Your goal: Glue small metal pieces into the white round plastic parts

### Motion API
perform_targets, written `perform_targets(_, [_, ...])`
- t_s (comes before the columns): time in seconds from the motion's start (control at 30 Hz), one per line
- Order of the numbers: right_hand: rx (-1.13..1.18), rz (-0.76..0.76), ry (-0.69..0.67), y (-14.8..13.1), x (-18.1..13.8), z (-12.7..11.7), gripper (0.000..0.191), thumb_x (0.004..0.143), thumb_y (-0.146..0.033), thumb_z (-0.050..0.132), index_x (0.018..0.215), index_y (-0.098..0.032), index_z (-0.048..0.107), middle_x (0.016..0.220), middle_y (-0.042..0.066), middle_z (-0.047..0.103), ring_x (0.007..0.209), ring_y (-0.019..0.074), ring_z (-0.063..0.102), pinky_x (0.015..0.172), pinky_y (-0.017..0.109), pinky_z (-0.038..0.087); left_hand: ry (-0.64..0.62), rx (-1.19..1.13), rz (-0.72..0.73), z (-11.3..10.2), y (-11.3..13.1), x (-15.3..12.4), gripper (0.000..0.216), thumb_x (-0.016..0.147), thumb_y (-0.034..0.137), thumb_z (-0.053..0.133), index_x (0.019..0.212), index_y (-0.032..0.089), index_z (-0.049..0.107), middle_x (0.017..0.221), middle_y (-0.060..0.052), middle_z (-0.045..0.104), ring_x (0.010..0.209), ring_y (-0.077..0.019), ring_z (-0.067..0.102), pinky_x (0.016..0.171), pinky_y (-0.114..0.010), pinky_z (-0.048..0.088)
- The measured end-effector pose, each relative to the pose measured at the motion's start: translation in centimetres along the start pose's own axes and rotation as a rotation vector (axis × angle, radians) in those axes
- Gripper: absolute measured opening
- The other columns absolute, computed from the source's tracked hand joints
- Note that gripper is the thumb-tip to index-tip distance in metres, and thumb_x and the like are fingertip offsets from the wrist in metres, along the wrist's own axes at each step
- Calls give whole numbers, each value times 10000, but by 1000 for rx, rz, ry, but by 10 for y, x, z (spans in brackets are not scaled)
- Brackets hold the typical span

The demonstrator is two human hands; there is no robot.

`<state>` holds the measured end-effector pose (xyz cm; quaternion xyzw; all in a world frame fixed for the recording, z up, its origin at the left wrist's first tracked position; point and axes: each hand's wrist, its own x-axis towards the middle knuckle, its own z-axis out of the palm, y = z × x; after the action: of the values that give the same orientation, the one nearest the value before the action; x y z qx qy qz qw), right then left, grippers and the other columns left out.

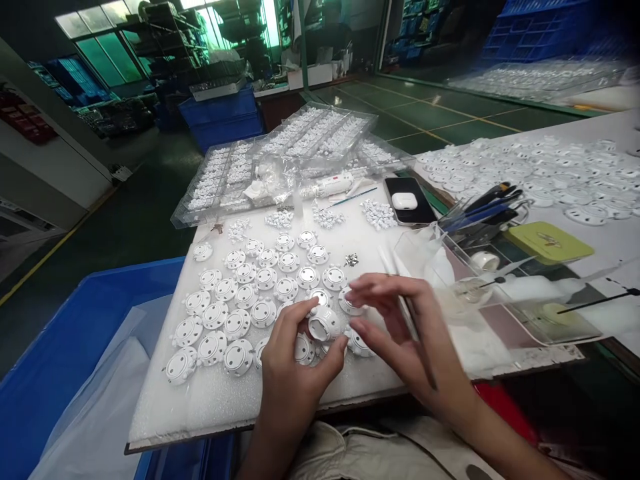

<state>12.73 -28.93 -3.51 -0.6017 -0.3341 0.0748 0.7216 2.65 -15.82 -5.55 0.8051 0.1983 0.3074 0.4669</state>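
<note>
My left hand [293, 357] is closed round a small white round plastic housing [325, 323], lifted a little above the white foam board [210, 400]. My right hand [400, 327] hovers just right of it, fingers spread near the housing, with a thin dark stick [420, 347] tucked against the palm. Several matching white round housings [250, 293] with silver inserts lie in rows on the board to the left of my hands. A small heap of tiny metal parts [351, 260] sits just beyond them.
Clear blister trays of white parts [300, 147] stand at the board's far end. A phone with an earbud case [407, 200] lies at the right. A clear tray [500, 293] with brushes and pens is beside my right hand. A blue bin [65, 360] sits at the left.
</note>
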Motion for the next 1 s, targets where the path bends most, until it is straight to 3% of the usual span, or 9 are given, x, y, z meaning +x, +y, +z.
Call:
perform_targets(0.13, [102,199,-57,17,9,9,311,896,-277,747,1061,-260,484,1201,35,627,825,103,694,738,252,614,-21,27,51,0,0,0,377,835,232,752,1200,248,658,1130,-42,703,920,-181,663,803,-301,548])
perform_targets(0.27, [27,158,15,17,9,7,205,971,-343,652,1031,-242,484,1169,45,646,822,104,712,779,253,596,-24,42,71,0,1,1,367,844,235,748,1199,239,652,1103,-42,701,880,-172,648,790,-302,540])
perform_targets(0.53, [90,115,-82,19,6,5,254,921,-284,724,1053,-256,508,1165,29,653,881,112,700,827,272,599,-16,41,72,4,-1,3,370,833,214,741,1193,232,657,1043,-29,687,801,-153,609,778,-291,535])
perform_targets(0.67, [29,77,-16,28,4,4,228,936,-312,707,1044,-254,514,1163,37,668,898,120,702,877,283,585,-14,2,63,-4,6,-4,354,833,232,742,1180,238,670,1116,-48,705,945,-189,669,833,-303,555])
perform_targets(0.8, [-106,65,40,34,0,-3,166,982,-392,632,1044,-259,557,1138,41,694,922,141,720,869,272,574,72,117,109,-56,15,17,345,859,341,743,1193,270,694,1257,-76,655,1148,-247,641,882,-319,564])
perform_targets(0.93, [-209,73,44,39,-4,-10,211,989,-463,591,1038,-257,596,1095,40,717,899,153,732,845,263,587,58,489,2,-133,0,90,472,879,525,679,1277,273,652,1284,-79,620,1072,-261,647,927,-398,556])
perform_targets(1.0, [-248,57,59,42,-6,-12,209,989,-464,587,1040,-262,606,1082,30,724,901,145,732,844,238,583,8,536,-39,-160,-19,133,497,861,485,691,1275,212,650,1266,-115,621,1046,-281,648,947,-450,547])
